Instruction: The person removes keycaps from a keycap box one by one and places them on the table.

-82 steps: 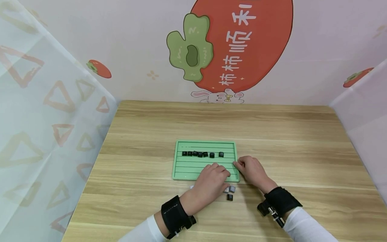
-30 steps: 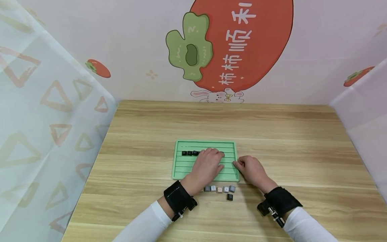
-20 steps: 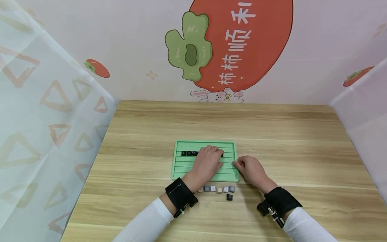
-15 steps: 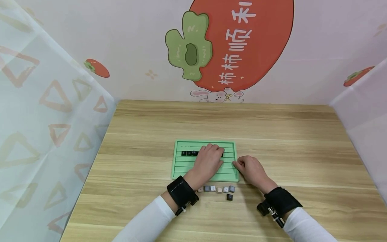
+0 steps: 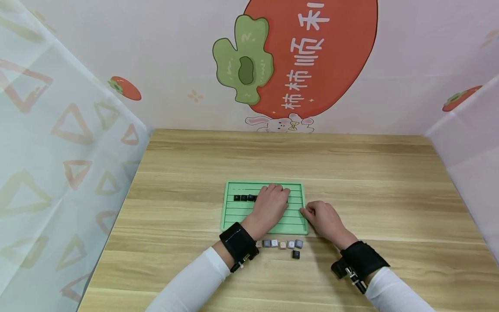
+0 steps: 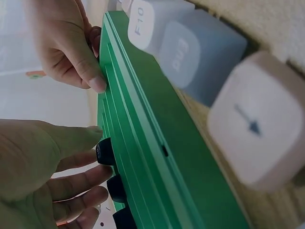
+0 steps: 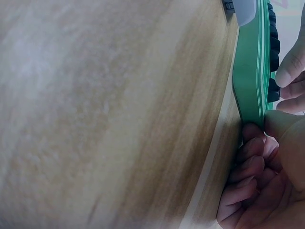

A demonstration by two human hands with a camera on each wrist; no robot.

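A green grooved board point(image 5: 238, 220) lies on the table, with a row of black keycaps point(image 5: 244, 198) along one of its upper grooves. My left hand point(image 5: 270, 207) reaches over the row and hides its right part in the head view. Seen from the left wrist, its thumb and index finger pinch a black keycap point(image 6: 105, 152) at the row's end, beside other black keycaps point(image 6: 116, 189). My right hand point(image 5: 325, 220) grips the board's right edge, thumb on top and curled fingers point(image 7: 250, 168) at the side and below.
Just in front of the board, several white, grey and beige keycaps point(image 5: 282, 245) stand in a line on the wooden table point(image 5: 370, 173). One loose black keycap point(image 5: 296, 255) lies nearer the front. A printed cloth wall point(image 5: 175, 65) rises behind the table.
My left hand has gone from the board's front edge up to the black row, then crept slightly forward and right along it. The right hand has stayed at the board's edge.
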